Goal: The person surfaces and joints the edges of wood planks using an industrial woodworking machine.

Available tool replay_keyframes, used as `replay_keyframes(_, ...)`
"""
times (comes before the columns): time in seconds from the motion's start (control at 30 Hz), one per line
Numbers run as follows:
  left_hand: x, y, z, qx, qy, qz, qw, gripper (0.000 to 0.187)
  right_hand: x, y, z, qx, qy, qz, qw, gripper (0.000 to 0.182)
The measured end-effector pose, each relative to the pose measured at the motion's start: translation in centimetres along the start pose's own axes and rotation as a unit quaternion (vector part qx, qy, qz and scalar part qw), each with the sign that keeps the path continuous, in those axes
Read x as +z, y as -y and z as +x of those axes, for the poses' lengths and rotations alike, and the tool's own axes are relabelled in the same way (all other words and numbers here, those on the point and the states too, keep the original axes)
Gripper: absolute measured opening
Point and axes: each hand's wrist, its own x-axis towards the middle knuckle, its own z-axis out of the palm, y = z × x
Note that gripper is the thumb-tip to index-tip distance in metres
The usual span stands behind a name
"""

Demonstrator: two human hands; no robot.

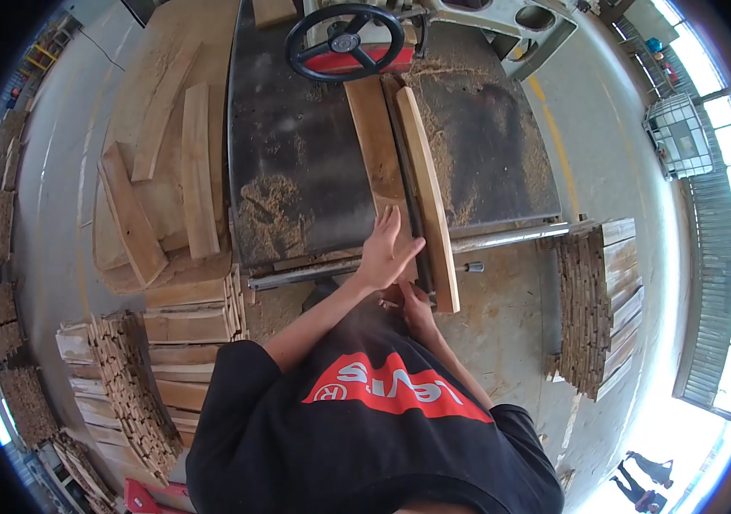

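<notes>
A brown wooden board (374,141) lies lengthwise on the dark saw table (297,128), its far end near the red machine part. It runs alongside a dark metal fence (411,184) backed by a pale wooden strip (429,197). My left hand (388,254) rests flat on the board's near part, fingers spread and thumb pointing right toward the fence. Close to my body, my right hand (417,310) is below and right of it, fingers curled round the board's near end, which is partly hidden by the hands.
A black handwheel (345,41) stands over the table's far side. Sawdust (271,214) lies in heaps. Loose boards (198,171) rest on a wooden surface at left. Stacked boards stand at lower left (130,385) and right (588,308). A metal rail (511,236) crosses the table's front.
</notes>
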Motion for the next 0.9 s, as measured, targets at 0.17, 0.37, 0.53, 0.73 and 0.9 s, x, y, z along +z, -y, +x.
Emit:
replay_keyframes(0.17, -1.8, 2.0, 3.9, 0.036, -0.019, -0.072, 0.997, 0.093, 2.1, 1.9, 2.1, -0.013, -0.053, 0.015, 0.998, 0.051)
replay_keyframes(0.37, -4.6, 4.4, 7.1, 0.061, -0.049, -0.116, 0.99, 0.072, 5.7, 5.3, 5.3, -0.046, -0.112, 0.037, 0.992, 0.047)
replay_keyframes(0.53, -8.6, 8.3, 10.0, -0.007, -0.167, -0.192, 0.967, 0.027, 8.0, 9.3, 8.8, -0.041, -0.131, 0.087, 0.987, 0.045)
replay_keyframes(0.73, -20.6, 14.5, 19.1, 0.048, -0.437, 0.133, 0.888, 0.037, 10.5, 12.9, 12.3, -0.039, -0.163, 0.08, 0.983, 0.043)
replay_keyframes(0.9, -25.5, 18.4, 31.5, -0.254, -0.402, 0.287, 0.831, 0.102, 11.6, 15.2, 14.8, -0.048, -0.168, 0.087, 0.981, 0.044)
